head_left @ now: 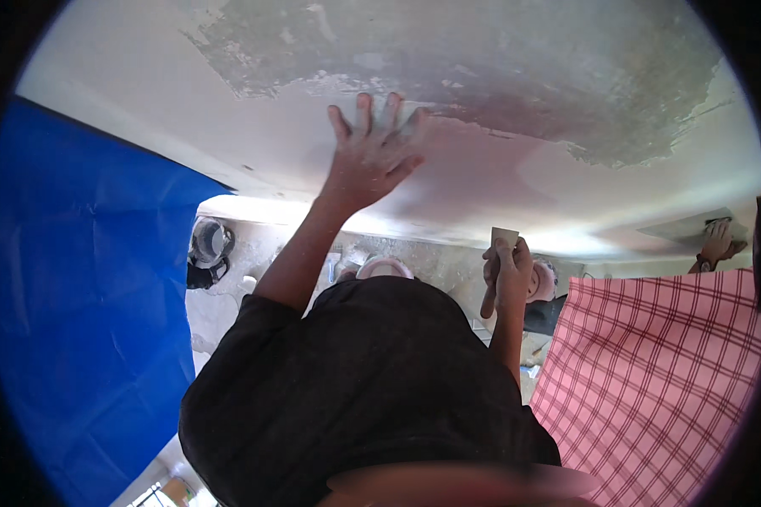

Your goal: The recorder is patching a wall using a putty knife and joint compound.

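Note:
My left hand (370,150) is raised to the white plastered wall (473,177), fingers spread and whitish with dust. Its fingertips lie by the ragged lower edge of a bare grey patch (533,84) in the plaster; whether they press on the wall I cannot tell. In front of my body, lower and to the right, my right hand (513,269) is closed round a putty knife (505,237). The knife's pale, squarish blade points up, and what looks like its handle sticks out below my fingers.
At the right, another person's hand (717,240) works against the wall, near pink checked cloth (651,355). A blue sheet (93,279) hangs at the left. Below are a dark bucket (210,241), a pale pinkish tub (385,268) and a round container (543,279) on the dusty floor.

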`<state>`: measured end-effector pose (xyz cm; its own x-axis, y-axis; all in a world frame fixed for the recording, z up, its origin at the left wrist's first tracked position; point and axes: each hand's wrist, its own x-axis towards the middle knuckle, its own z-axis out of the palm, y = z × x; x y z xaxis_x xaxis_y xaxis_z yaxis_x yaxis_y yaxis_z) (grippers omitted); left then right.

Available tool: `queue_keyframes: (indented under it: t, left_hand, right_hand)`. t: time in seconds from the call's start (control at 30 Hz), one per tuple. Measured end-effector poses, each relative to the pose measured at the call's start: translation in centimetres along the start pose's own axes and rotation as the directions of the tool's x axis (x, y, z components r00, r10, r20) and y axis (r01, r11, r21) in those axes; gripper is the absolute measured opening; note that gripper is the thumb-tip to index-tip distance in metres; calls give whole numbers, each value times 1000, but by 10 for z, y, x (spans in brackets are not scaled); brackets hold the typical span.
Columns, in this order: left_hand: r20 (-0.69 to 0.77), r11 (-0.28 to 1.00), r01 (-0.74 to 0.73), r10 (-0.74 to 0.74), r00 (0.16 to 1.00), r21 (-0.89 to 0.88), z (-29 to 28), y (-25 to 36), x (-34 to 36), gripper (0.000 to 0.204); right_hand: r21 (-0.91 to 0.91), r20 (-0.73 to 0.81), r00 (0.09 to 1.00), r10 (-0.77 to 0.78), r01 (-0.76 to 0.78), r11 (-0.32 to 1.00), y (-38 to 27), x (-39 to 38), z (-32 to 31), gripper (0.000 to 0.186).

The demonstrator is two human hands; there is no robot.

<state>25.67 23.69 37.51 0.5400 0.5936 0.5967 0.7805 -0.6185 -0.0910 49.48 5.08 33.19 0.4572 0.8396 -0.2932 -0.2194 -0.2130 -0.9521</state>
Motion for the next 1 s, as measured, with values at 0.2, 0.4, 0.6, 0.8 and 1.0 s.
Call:
queue_keyframes:
  t: [0.2, 0.4, 0.6, 0.8, 1.0]
  left_hand:
    - [-182, 978, 198, -184, 966, 63, -36, -71, -18, 65]
    - [-215, 744, 523, -639, 739, -417, -27, -63, -36, 74]
    - [13, 767, 506, -546, 837, -395, -16, -12, -42, 80]
    - [135, 718, 469, -472, 871, -515, -18, 41, -36, 85]
    - [-175, 703, 441, -619, 766, -557, -33, -26, -8, 82]
  right_hand:
    - [316, 108, 976, 192, -216, 924, 6, 22, -29, 11]
    - [574, 487, 839, 245, -518, 634, 50, 45, -36, 17]
    - [301, 593, 690, 415, -668, 681, 50, 32, -23, 16]
    - [-270, 559, 815, 156, 0, 963, -52, 54, 2, 32]
    - [-329, 502, 802, -324, 523, 786, -102, 43, 21, 15]
